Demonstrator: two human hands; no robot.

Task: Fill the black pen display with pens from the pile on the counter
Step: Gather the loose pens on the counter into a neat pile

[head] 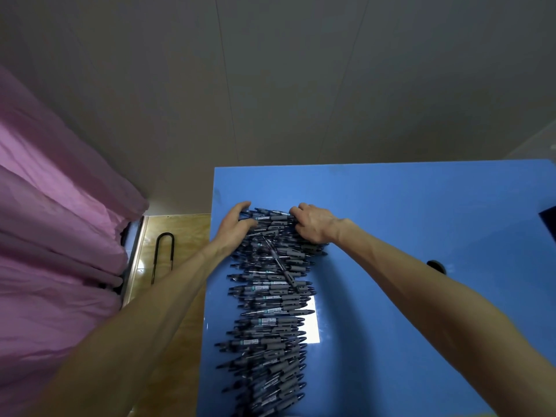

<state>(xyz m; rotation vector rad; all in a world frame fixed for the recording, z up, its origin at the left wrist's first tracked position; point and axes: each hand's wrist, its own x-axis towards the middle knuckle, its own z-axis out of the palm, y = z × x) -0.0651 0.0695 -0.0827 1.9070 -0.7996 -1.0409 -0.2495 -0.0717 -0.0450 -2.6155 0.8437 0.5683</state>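
While the pens (270, 296) lay crosswise in a long pile, both hands, left hand (233, 225) and right hand (313, 224), gripped a bunch at its far end.

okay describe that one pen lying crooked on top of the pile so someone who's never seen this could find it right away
Start at the blue counter and the long pile of pens running down it. Just below the two hands at its far end lies the crooked pen. It alone crosses the others diagonally; the rest lie roughly parallel, side to side.
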